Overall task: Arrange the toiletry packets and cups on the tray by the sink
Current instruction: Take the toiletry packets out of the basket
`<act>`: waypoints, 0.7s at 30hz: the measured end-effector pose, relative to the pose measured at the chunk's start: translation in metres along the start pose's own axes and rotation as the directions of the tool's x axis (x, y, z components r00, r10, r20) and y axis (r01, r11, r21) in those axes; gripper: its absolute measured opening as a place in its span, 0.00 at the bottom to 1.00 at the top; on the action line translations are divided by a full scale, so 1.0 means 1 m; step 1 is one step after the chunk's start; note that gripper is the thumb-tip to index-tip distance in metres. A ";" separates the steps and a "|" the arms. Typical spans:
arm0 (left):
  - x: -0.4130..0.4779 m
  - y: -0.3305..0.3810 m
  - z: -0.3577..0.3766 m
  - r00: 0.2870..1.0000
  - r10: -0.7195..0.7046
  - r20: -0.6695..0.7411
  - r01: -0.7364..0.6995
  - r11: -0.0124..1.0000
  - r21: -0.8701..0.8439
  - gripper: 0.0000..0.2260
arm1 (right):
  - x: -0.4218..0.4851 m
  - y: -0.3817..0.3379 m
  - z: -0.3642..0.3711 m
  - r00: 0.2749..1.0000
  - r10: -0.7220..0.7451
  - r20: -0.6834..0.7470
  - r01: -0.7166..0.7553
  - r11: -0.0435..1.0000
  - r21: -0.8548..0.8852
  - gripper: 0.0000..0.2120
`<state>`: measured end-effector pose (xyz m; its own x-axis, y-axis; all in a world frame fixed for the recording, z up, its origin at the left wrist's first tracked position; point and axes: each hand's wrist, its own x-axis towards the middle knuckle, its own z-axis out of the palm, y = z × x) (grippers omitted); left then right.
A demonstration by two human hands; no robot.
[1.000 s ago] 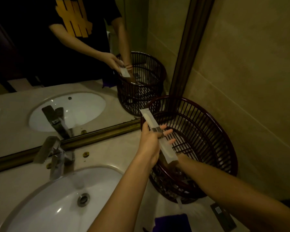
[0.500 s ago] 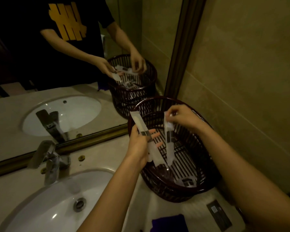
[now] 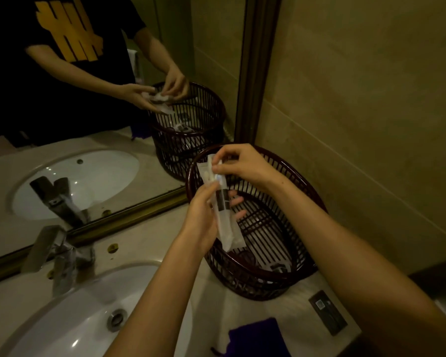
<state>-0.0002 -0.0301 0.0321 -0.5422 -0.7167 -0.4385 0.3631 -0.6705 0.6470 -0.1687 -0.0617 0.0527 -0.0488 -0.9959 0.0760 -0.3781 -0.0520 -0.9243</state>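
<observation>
Counter (image 3: 150,235) w/ basket (image 3: 289,274), cloth (image 3: 255,338)

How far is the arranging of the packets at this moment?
Early stage. Nothing looks arranged yet. In hand: both the left hand and right hand hold long white packets together above the dark slatted basket. Left: a packet lies loose in the basket, and no cups are visible.

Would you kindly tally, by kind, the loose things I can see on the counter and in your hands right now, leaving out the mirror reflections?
Long white packets held in the hands: 2
Packets lying in the basket bottom: at least 1, others too dark to tell
Dark slatted basket: 1
Purple cloth: 1
Dark flat packet on the counter: 1
Total: 6 at least
</observation>
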 end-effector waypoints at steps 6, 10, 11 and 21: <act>0.000 0.009 -0.012 0.995 0.098 -0.001 -0.098 0.994 0.042 0.24 | 0.001 0.015 -0.002 0.996 0.035 -0.084 -0.019 0.982 0.188 0.10; 0.001 0.019 -0.024 0.995 0.088 -0.046 -0.086 0.996 0.034 0.27 | 0.003 0.047 -0.001 0.951 0.271 -0.146 -0.281 0.958 -0.057 0.08; 0.001 0.020 -0.025 0.995 0.087 -0.052 -0.085 0.996 0.040 0.27 | 0.002 0.056 0.004 0.942 0.327 -0.075 -0.336 0.917 -0.216 0.08; 0.002 0.016 -0.027 0.990 0.126 -0.059 -0.124 0.991 0.048 0.21 | -0.011 0.105 0.077 0.537 0.723 0.436 0.016 0.508 -0.861 0.31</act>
<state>0.0248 -0.0475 0.0246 -0.4463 -0.8058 -0.3892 0.3906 -0.5667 0.7254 -0.1364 -0.0618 -0.0743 0.1033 -0.6044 -0.7899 -0.9890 0.0217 -0.1460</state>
